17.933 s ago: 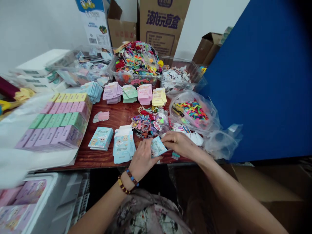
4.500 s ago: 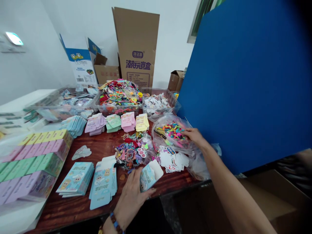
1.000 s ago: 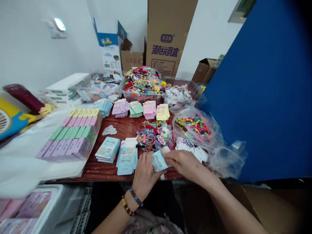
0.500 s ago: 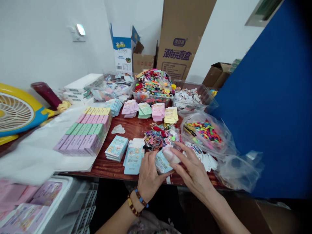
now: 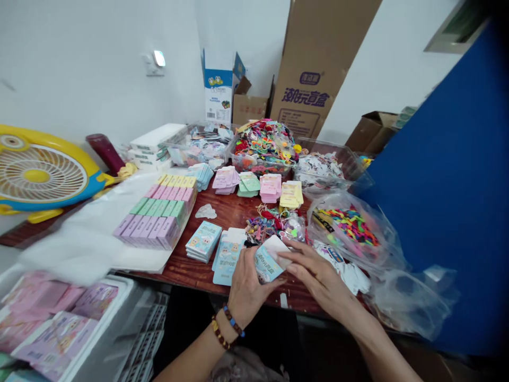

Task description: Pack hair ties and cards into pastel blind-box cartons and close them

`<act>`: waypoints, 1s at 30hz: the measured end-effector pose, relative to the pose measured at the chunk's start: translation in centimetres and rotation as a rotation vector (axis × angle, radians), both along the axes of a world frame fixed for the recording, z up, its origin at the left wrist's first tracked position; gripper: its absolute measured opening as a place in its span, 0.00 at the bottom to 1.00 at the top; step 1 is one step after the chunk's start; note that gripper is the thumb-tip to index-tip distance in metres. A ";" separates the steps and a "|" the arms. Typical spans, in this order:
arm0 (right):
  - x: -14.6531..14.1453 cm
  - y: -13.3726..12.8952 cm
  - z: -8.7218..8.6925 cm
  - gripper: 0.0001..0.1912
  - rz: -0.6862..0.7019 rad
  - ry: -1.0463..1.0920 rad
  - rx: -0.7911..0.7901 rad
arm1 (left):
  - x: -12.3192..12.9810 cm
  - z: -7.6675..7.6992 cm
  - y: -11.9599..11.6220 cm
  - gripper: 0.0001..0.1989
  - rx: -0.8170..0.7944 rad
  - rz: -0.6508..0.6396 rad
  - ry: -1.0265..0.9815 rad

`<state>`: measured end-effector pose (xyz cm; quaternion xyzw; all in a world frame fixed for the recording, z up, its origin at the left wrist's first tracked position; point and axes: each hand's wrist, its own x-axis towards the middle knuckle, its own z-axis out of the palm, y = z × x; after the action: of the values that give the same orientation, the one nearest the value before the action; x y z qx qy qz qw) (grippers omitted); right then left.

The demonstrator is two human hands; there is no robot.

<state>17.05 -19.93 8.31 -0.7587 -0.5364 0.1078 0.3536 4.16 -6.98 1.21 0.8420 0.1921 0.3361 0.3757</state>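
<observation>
My left hand (image 5: 248,292) is wrapped round a small light-blue printed box (image 5: 266,266), tilted above the table's front edge. The box's white flap (image 5: 275,244) stands up at its open end. At that opening are the closed fingertips of my right hand (image 5: 320,273); a pale thing shows by them, too covered to name. Left of the box lie flat light-blue cartons (image 5: 227,257) and a short stack of filled-out light-blue boxes (image 5: 203,240). Just beyond my hands is a heap of coloured cords and trinkets (image 5: 264,225).
Rows of coloured boxes (image 5: 153,212) stand on white sheeting at left, near a yellow fan (image 5: 43,170). Behind are flat carton piles and clear bins of trinkets (image 5: 264,146). A plastic bag (image 5: 353,228) lies right, by a blue panel (image 5: 445,201). A foam crate (image 5: 115,297) sits lower left.
The pinkish-white thing my right hand held over the box has mostly gone from sight at the opening; the white flap now shows. The whole view has shifted, with things appearing further right.
</observation>
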 end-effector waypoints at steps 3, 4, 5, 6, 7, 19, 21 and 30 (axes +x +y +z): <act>-0.4 0.1 -0.2 0.20 0.033 -0.077 -0.008 | -0.1 0.4 0.0 0.33 0.000 -0.029 -0.013; -0.4 0.2 -0.2 0.18 0.061 -0.072 -0.041 | -0.1 0.4 0.0 0.33 0.001 -0.047 -0.010; -0.5 0.3 -0.1 0.17 0.085 -0.055 -0.067 | -0.2 0.4 -0.1 0.33 -0.001 -0.060 -0.004; -0.4 0.3 0.0 0.16 0.095 -0.038 -0.075 | -0.2 0.3 -0.1 0.33 -0.006 -0.070 0.005; -0.4 0.3 0.0 0.16 0.086 -0.029 -0.054 | -0.3 0.3 -0.2 0.33 -0.014 -0.071 0.011; -4.1 -0.7 -4.5 0.18 -0.271 -0.063 0.388 | -0.8 1.8 -1.4 0.31 -0.269 -0.187 0.014; -3.6 -0.9 -4.0 0.16 -0.233 0.043 0.337 | -1.5 2.1 -0.9 0.25 -0.335 -0.275 -0.004; -3.1 -1.8 -3.6 0.13 -0.118 0.565 0.262 | -3.1 3.6 0.7 0.15 -0.705 -0.411 0.010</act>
<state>13.96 -21.74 4.73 -0.6764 -0.3816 0.2234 0.5890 1.05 -6.26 4.85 0.6839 0.1250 0.1636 0.6999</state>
